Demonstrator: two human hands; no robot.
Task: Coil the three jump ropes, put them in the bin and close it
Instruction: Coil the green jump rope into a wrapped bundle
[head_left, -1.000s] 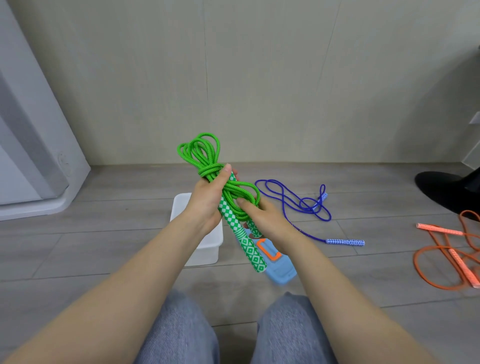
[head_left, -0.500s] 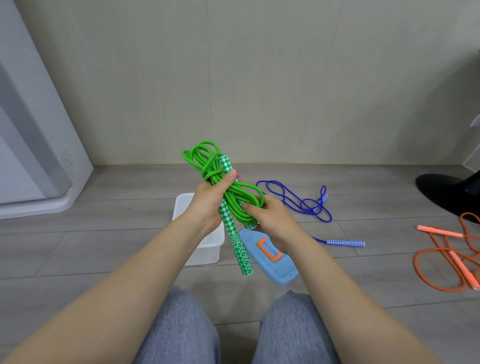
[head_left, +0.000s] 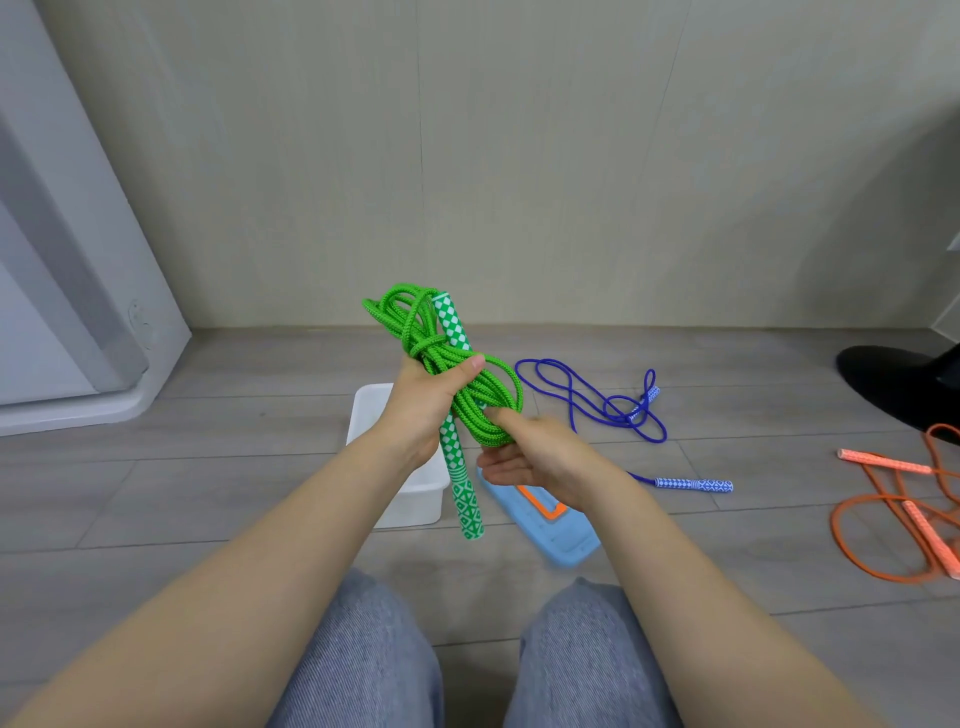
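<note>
The left hand (head_left: 423, 402) holds the green jump rope (head_left: 470, 395) up in front of the body, above the floor. Its grip is wrapped around the bundled cord and 1 checkered green-and-white handle (head_left: 457, 421) together, with the thumb pressed across the top of the strands. That handle runs steeply, its upper end poking out above the fist beside the loops and its lower end hanging below the wrist. The cord forms several loose loops above the hand and a fuller coil to the right of it.

The right hand (head_left: 540, 457) is at the lower right of the coil, thumb hooked into the loops and fingers curled underneath; its grip seems to be on the cord, though the fingertips are partly hidden from the head camera.

Below the hands, on the grey plank floor (head_left: 208, 493), stands the open white bin (head_left: 395, 493), partly covered by the left wrist. Its light blue lid (head_left: 558, 535), with an orange latch, lies flat on the floor just to the right of the bin.

Further right, the blue jump rope (head_left: 597, 405) lies uncoiled on the floor, 1 patterned handle stretched out toward the right. Well apart from it, at the right edge, the orange jump rope (head_left: 883, 519) lies in loose loops with its handles showing.

The person's 2 knees in grey-blue trousers (head_left: 374, 665) fill the bottom of the view.
</note>
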